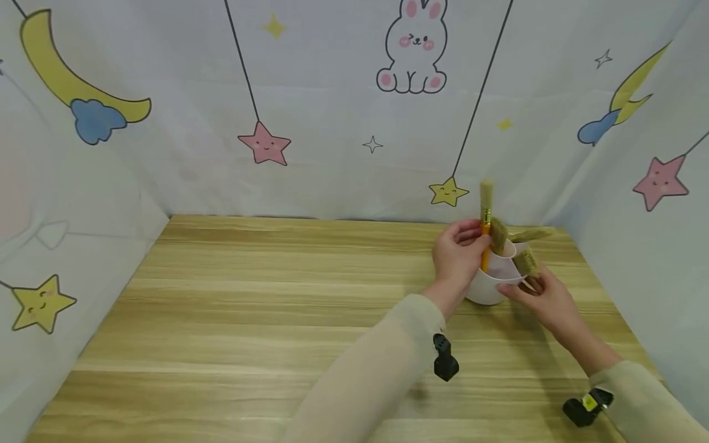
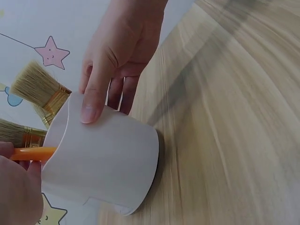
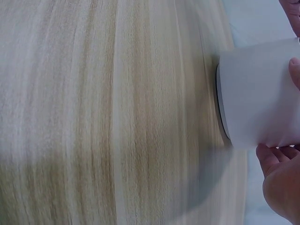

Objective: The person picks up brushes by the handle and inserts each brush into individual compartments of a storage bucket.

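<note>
A white brush holder (image 1: pixel 487 289) stands upright near the table's back right, with a curved rim and an inner divider. My left hand (image 1: pixel 456 255) pinches the orange handle of a paintbrush (image 1: pixel 486 200), whose pale bristles point up. Its lower end is inside the holder's front section, hidden by the wall. My right hand (image 1: pixel 545 301) grips the holder's right side, the thumb (image 2: pixel 91 105) against the outer wall in the left wrist view. Several other flat paintbrushes (image 2: pixel 37 86) stick out of the holder, bristles outward. The right wrist view shows the holder's smooth side (image 3: pixel 258 93).
The wood-grain table (image 1: pixel 249 320) stretches to the left and front. White cloth (image 1: pixel 332 123) printed with stars, moons and a rabbit hangs close behind the holder and along both sides. Small black devices (image 1: pixel 445 358) sit at both wrists.
</note>
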Tool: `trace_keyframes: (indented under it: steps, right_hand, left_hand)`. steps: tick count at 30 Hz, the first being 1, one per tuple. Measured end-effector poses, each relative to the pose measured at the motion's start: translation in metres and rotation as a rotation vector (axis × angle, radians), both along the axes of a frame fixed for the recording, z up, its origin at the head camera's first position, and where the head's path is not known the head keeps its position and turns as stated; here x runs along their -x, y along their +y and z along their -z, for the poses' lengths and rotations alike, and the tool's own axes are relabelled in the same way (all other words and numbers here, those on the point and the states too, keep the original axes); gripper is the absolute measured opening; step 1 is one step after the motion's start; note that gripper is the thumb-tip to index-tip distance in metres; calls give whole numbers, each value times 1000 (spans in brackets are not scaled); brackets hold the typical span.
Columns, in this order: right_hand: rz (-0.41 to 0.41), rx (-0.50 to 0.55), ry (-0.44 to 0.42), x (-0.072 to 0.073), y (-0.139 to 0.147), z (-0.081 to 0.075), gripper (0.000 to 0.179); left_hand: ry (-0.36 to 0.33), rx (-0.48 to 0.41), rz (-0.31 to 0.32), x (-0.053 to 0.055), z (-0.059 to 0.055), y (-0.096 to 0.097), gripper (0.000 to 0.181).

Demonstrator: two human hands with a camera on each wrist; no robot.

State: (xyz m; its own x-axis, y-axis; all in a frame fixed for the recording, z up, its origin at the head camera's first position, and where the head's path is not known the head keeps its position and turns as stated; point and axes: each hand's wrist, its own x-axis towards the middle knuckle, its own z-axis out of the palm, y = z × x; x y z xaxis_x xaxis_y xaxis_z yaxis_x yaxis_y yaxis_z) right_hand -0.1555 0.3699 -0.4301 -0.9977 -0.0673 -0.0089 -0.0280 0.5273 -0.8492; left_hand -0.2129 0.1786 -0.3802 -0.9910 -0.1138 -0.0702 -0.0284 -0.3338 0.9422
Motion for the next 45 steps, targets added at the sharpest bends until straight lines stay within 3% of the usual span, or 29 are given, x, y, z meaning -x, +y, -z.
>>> trace_keyframes:
  steps: [13, 25, 34, 45]
  right_hand:
    - [2, 8, -5, -3, -1, -3, 82]
    - [-2, 1, -17, -3, 0, -3, 84]
    - [3, 11, -19, -2, -1, -3, 84]
    - [-5, 20, 0, -3, -1, -2, 85]
  left_hand:
    - [24, 137, 37, -12, -7, -12, 18]
    - [41, 168, 88, -23, -9, -11, 18]
    - [-42, 263, 109, -29, -13, -9, 16]
    - [-72, 391, 107, -29, -19, -7, 11]
